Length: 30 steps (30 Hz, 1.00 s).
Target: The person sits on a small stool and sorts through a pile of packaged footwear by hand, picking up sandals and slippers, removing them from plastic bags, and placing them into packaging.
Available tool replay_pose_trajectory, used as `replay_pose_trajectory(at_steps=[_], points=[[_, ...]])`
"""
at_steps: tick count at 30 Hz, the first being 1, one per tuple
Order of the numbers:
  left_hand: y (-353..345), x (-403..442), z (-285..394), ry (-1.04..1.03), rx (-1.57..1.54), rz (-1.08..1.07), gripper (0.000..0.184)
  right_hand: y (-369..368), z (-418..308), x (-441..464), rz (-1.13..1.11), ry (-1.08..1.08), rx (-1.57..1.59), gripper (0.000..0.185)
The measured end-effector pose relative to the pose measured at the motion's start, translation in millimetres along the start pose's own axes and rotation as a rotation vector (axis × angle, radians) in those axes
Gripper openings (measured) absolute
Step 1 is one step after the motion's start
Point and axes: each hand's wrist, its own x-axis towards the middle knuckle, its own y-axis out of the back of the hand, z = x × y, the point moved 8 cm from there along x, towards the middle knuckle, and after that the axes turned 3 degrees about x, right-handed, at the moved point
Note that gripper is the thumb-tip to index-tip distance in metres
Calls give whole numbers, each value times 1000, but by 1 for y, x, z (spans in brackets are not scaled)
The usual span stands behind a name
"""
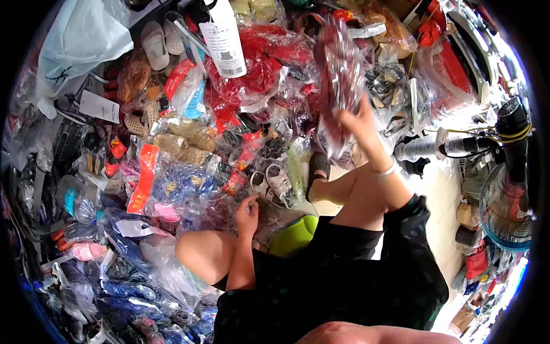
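Plastic wrap is what'd worry me here. Your right hand [360, 117] has its fingers clamped on the near end of a dark red wrapped bundle [338, 63], up over the far side of the shoe pile. It's pretty blurred, so no idea what's inside. With only one end held and that shiny film, I'd guess it could slide out or swing if your grip is mostly on loose wrapper, and the film might tear too. Drop it near the bright red packages [258, 63] and it'd be easy to lose, since the colours are so close.

Your left hand [247, 217] is down near your knee [203, 255], fingers loosely curled; can't tell if they're pinching any of the crinkly wrap beside them. If they are, a tug could drag the neighbours along, like the blue bagged pair [183, 183] or the white sandals [279, 182] just past your fingers. Also, your foot in the dark clog [319, 166] is right at the edge of the heap, so a shift of your leg might start a little slide.
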Motion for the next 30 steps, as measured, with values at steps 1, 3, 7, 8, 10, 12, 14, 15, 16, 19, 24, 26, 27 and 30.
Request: replay_pose_trajectory(at_steps=[1, 3, 7, 8, 10, 12, 14, 15, 16, 19, 24, 26, 27, 30], points=[[0, 2, -8, -45, -3, 7, 25, 8, -33, 20, 0, 147, -217, 58], [5, 2, -11, -100, -2, 27, 25, 1, -81, 66, 78, 330, -713, 62], [31, -3, -17, -59, -31, 192, 21, -50, -65, 146, 201, 451, -1280, 65], [39, -6, -17, -33, -42, 241, 21, -64, -32, 164, 164, 422, -1453, 64], [53, -13, -19, 10, 40, 285, 20, -82, 52, 179, -96, 204, -1368, 58], [66, -18, -24, 26, 99, 326, 20, -85, 70, 188, -80, 19, -1467, 59], [75, -29, -33, 39, 83, 346, 20, -54, 95, 213, -79, -133, -1443, 61], [80, -25, -35, 28, 45, 376, 20, -39, 97, 221, -77, -218, -1384, 60], [83, -19, -37, 21, 40, 384, 20, -31, 100, 225, -129, -310, -1321, 62], [80, -14, -71, 47, -139, 377, 21, -34, 98, 204, -112, -43, -1245, 62], [70, -10, -70, -48, -105, 365, 24, -53, 102, 72, 58, 546, -1031, 59], [71, -15, -49, -118, -200, 311, 24, -64, 144, 29, 4, 478, -939, 59], [70, -24, -48, -94, -198, 311, 24, -66, 182, 10, -2, 429, -860, 58], [71, -27, -44, -17, -258, 324, 24, -74, 310, -47, -197, -22, -872, 65]])
